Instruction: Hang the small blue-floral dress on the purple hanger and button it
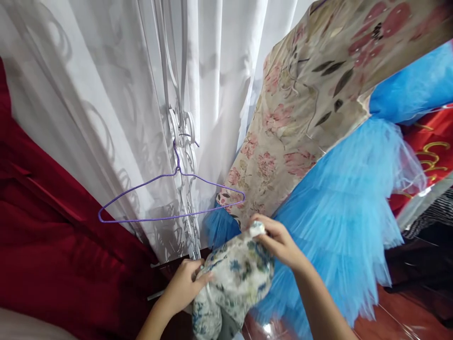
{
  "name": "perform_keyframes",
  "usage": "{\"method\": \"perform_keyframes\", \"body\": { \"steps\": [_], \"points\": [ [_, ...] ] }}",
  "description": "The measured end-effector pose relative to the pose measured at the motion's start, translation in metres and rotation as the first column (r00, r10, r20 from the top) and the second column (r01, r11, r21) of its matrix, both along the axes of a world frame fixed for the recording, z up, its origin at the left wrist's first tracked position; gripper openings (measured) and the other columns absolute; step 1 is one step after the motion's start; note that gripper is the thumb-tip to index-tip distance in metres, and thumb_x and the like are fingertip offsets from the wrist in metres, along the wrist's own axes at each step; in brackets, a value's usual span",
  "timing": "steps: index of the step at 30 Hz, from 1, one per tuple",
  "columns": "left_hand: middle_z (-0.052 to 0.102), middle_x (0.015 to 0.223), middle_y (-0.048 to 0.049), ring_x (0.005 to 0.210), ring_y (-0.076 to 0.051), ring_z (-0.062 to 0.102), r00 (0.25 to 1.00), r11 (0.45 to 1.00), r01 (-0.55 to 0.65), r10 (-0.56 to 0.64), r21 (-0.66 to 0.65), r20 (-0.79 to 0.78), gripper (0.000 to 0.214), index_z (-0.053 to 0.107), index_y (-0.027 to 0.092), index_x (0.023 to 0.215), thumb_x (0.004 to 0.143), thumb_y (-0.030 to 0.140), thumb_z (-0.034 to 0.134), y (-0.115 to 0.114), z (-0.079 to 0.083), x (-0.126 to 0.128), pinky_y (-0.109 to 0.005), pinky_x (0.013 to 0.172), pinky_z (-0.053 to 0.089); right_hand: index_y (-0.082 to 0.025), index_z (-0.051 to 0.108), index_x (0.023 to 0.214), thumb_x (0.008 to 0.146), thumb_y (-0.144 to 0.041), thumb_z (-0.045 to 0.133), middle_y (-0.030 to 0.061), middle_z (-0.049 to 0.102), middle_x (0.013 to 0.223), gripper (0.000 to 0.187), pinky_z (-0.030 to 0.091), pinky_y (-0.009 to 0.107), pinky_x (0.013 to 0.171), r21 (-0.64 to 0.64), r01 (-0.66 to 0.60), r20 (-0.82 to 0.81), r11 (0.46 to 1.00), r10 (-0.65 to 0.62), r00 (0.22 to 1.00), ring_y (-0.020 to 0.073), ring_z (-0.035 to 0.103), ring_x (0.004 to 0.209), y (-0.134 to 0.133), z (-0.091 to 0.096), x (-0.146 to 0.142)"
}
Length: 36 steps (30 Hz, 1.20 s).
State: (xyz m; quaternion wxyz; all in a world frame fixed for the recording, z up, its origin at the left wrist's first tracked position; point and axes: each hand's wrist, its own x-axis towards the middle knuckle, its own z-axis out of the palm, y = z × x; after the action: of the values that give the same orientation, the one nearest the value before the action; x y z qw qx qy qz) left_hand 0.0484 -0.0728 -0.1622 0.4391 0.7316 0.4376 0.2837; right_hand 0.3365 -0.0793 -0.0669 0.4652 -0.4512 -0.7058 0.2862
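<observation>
Here, one purple hanger (pixel 178 169) hangs in front of a white curtain (pixel 208 61), and one patterned garment (pixel 239 271) sits below the hanger, toward its right. Two hands grip that garment, spaced apart: the left hand (pixel 186 279), under the hanger, holds one edge; the right hand (pixel 279 238), below and right of the hanger, pinches its top. Right of the hanger are one flowered cloth (pixel 286 123) and one blue dress (pixel 329 189); left of it, red fabric (pixel 53 236).

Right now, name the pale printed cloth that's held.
The white cloth with blue print, held by left hand and right hand; the beige pink-flowered cloth hangs behind.
</observation>
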Motion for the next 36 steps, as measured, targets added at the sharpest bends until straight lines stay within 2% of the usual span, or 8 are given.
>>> {"method": "perform_keyframes", "body": {
  "steps": [5,8,10,13,18,22,29,36],
  "points": [
    [0.064,0.08,-0.004,0.077,-0.019,0.058,0.988,0.975,-0.138,0.148,0.175,-0.046,0.025,0.068,0.018,0.09,0.089,0.041,0.058,0.003,0.019,-0.023,-0.025,0.073,0.047,-0.02,0.076,0.083,0.08,-0.044,0.069,0.01,0.066,0.104,0.026,0.047,0.036,0.084,0.153,0.097,-0.195,0.983,-0.066,0.979,0.0267,0.061,0.096,0.084,0.033,0.034],
    [0.056,0.07,-0.0008,0.067,-0.015,0.053,0.983,0.956,-0.178,0.184,0.234,-0.004,0.024,0.062,0.018,0.079,0.088,0.039,0.06,-0.004,0.046,-0.032,-0.022,0.063,0.043,-0.017,0.077,0.093,0.08,-0.048,0.068,0.0084,0.072,0.092,0.035,0.049,0.031,0.074,-0.017,-0.099,-0.284,0.995,0.09,0.955,0.0226,0.065,0.084,0.132,0.047,0.015],
    [0.055,0.07,-0.0007,0.065,-0.014,0.052,0.978,0.944,-0.207,0.202,0.256,0.046,0.023,0.061,0.018,0.078,0.087,0.039,0.063,-0.009,0.063,-0.043,-0.022,0.061,0.042,-0.015,0.075,0.1,0.08,-0.052,0.067,0.0059,0.072,0.078,0.042,0.047,0.028,0.061,-0.188,-0.315,-0.292,0.93,0.254,0.922,0.0183,0.063,0.066,0.15,0.054,-0.008],
    [0.058,0.073,-0.0021,0.069,-0.017,0.055,0.965,0.894,-0.254,0.258,0.368,0.037,0.017,0.063,0.019,0.081,0.085,0.036,0.064,-0.006,0.081,-0.077,-0.025,0.063,0.045,-0.014,0.073,0.109,0.079,-0.05,0.069,-0.0001,0.066,0.061,0.047,0.036,0.022,0.045,-0.33,-0.509,-0.322,0.795,0.412,0.852,0.0109,0.049,0.045,0.156,0.062,-0.038],
    [0.068,0.091,-0.0026,0.094,-0.025,0.061,0.828,0.713,-0.178,0.481,0.678,-0.289,0.009,0.07,0.028,0.086,0.078,0.033,0.068,0.025,0.086,-0.154,-0.045,0.104,0.035,-0.014,0.073,0.111,0.07,-0.038,0.078,-0.0004,0.067,0.06,0.048,0.034,0.021,0.043,-0.367,-0.575,-0.428,0.731,0.416,0.802,0.01,0.048,0.043,0.151,0.068,-0.044],
    [0.068,0.103,-0.0027,0.103,-0.026,0.059,0.709,0.758,-0.172,0.539,0.629,-0.455,0.016,0.065,0.03,0.098,0.087,0.038,0.056,0.056,0.095,-0.191,-0.048,0.101,0.034,-0.015,0.078,0.099,0.066,-0.034,0.081,0.01,0.077,0.089,0.039,0.048,0.027,0.056,-0.383,-0.559,-0.425,0.735,0.396,0.814,0.0221,0.068,0.068,0.153,0.072,-0.039],
    [0.063,0.114,-0.0105,0.11,-0.028,0.058,0.734,0.531,-0.367,0.67,0.764,-0.113,0.036,0.045,0.021,0.126,0.09,0.028,0.05,0.085,0.151,-0.175,-0.041,0.094,0.043,-0.015,0.079,0.096,0.066,-0.036,0.081,0.0121,0.077,0.092,0.037,0.051,0.03,0.056,-0.44,-0.534,-0.385,0.722,0.386,0.838,0.0255,0.07,0.07,0.156,0.078,-0.036],
    [0.057,0.129,-0.0109,0.107,-0.02,0.061,0.915,0.688,-0.373,0.385,0.622,0.122,0.049,0.038,0.023,0.135,0.09,0.031,0.057,0.096,0.169,-0.122,-0.031,0.086,0.049,-0.018,0.076,0.095,0.077,-0.043,0.074,0.0068,0.074,0.085,0.032,0.052,0.031,0.071,-0.353,-0.465,-0.369,0.812,0.337,0.867,0.0232,0.068,0.081,0.141,0.066,-0.03]
  ]
}}
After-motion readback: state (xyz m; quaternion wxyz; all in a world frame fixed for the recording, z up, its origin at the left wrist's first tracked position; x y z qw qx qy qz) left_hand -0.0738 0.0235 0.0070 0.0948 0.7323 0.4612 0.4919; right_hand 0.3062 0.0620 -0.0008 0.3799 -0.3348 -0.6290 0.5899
